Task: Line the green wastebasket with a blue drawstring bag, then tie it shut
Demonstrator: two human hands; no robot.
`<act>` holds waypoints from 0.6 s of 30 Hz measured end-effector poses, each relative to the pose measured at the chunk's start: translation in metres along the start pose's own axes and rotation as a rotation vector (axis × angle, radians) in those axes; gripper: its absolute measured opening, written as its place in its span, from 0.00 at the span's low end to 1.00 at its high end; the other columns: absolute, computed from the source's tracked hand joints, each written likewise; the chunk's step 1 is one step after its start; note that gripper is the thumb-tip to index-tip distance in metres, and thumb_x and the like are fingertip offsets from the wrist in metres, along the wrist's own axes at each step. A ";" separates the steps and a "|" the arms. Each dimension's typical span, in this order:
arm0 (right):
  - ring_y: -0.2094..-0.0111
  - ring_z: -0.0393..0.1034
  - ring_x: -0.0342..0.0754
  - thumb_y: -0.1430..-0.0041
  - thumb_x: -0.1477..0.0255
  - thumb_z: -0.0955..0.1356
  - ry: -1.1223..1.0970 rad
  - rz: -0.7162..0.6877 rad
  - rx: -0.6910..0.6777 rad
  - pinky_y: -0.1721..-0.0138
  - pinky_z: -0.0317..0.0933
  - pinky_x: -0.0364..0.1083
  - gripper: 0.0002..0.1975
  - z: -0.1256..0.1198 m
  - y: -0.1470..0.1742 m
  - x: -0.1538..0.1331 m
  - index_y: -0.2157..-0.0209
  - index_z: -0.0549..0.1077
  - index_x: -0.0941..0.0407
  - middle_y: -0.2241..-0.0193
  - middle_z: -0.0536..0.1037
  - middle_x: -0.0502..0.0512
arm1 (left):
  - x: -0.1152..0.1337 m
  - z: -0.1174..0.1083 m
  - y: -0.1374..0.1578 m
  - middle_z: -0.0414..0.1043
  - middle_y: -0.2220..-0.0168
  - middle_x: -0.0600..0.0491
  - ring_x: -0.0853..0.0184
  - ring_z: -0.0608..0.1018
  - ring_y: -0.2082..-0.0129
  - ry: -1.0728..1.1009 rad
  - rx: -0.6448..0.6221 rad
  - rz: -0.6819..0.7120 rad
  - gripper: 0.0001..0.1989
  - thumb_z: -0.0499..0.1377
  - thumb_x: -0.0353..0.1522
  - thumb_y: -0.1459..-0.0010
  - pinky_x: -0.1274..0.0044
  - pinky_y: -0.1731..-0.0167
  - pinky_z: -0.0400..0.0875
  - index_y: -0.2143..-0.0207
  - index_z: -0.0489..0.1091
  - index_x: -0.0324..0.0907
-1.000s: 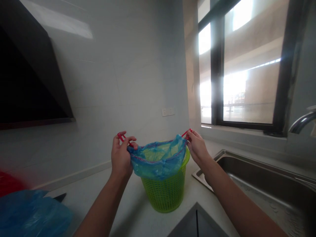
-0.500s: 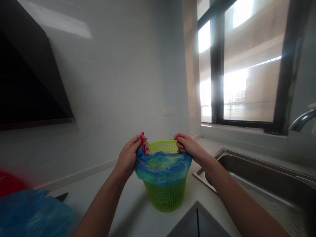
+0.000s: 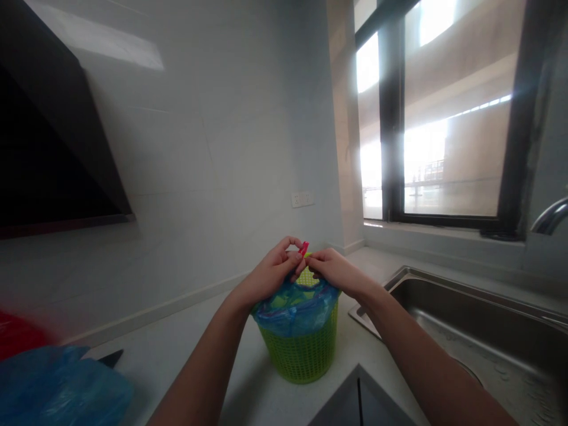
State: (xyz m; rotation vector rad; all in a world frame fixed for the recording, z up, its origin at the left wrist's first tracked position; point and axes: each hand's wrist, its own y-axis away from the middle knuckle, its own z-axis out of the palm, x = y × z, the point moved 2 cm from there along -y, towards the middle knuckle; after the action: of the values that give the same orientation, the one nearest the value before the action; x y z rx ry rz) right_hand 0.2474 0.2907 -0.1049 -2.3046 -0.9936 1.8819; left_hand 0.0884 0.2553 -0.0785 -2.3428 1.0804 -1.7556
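Observation:
A green plastic mesh basket [image 3: 304, 361] stands upright on the counter, with a blue plastic bag [image 3: 297, 319] lining it and folded down over its rim. At the basket's far rim, my left hand [image 3: 280, 267] pinches a red drawstring [image 3: 304, 248] that pokes up between thumb and index finger. My right hand [image 3: 332, 269] is closed right beside it, fingertips bent together at the rim. What those right fingertips grip is hidden. Between the two hands, part of the basket's far inner wall shows.
A steel sink [image 3: 435, 307] with a faucet [image 3: 550, 216] lies to the right. At the left are another blue plastic bag [image 3: 62, 384], a red item [image 3: 20, 336] and a dark pointed object [image 3: 110, 358]. A grey panel with a black slot [image 3: 350, 399] is in front.
My left hand has moved right along the rim with the red drawstring, reaching my right hand. My right hand has shifted slightly; the red between its fingers no longer shows.

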 end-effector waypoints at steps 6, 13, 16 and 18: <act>0.79 0.49 0.40 0.44 0.66 0.66 -0.010 -0.060 0.092 0.76 0.42 0.44 0.13 0.002 0.003 -0.005 0.77 0.73 0.59 0.83 0.60 0.45 | -0.002 0.008 0.013 0.69 0.73 0.58 0.71 0.67 0.73 -0.046 -0.009 -0.005 0.08 0.51 0.39 0.32 0.78 0.69 0.61 0.56 0.60 0.46; 0.77 0.55 0.40 0.43 0.70 0.65 -0.078 -0.050 -0.200 0.73 0.47 0.43 0.10 0.006 0.012 -0.013 0.72 0.76 0.59 0.79 0.66 0.47 | -0.001 0.004 0.008 0.68 0.79 0.59 0.72 0.66 0.79 0.011 0.166 -0.010 0.07 0.56 0.36 0.35 0.80 0.76 0.61 0.57 0.64 0.44; 0.76 0.57 0.39 0.44 0.70 0.66 -0.143 -0.050 -0.207 0.72 0.49 0.43 0.09 0.004 0.014 -0.014 0.72 0.76 0.58 0.76 0.69 0.48 | -0.001 0.001 0.007 0.69 0.79 0.59 0.73 0.67 0.81 0.000 0.220 -0.009 0.08 0.58 0.37 0.38 0.81 0.78 0.60 0.60 0.67 0.43; 0.76 0.57 0.40 0.44 0.69 0.67 -0.164 -0.055 -0.163 0.71 0.50 0.43 0.09 0.003 0.014 -0.013 0.74 0.76 0.58 0.77 0.69 0.48 | -0.002 0.001 0.007 0.69 0.79 0.58 0.72 0.68 0.80 -0.006 0.209 -0.008 0.08 0.59 0.37 0.38 0.81 0.77 0.61 0.61 0.68 0.42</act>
State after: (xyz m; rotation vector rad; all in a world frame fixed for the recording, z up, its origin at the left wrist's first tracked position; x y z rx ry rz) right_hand 0.2504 0.2722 -0.1000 -2.2057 -1.2590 2.0681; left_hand 0.0851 0.2508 -0.0832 -2.2296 0.8414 -1.7672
